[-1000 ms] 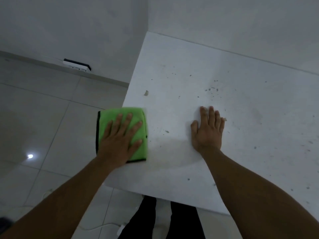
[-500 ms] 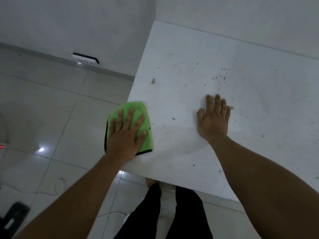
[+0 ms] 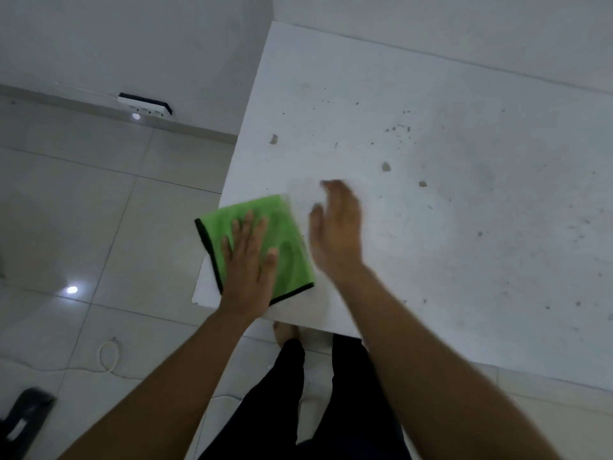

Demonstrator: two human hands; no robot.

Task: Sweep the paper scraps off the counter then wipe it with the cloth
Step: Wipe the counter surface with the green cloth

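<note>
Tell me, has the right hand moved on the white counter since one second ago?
Yes. The right hand swept left across the white counter, toward its left edge and the green cloth.

White tabletop [image 3: 447, 227] with scraps and a cloth

A green cloth [image 3: 285, 247] with black edging lies at the tabletop's near left corner, partly overhanging its left edge. Beyond the cloth lie small paper scraps [image 3: 385, 167], and dark specks are scattered to its right.
</note>
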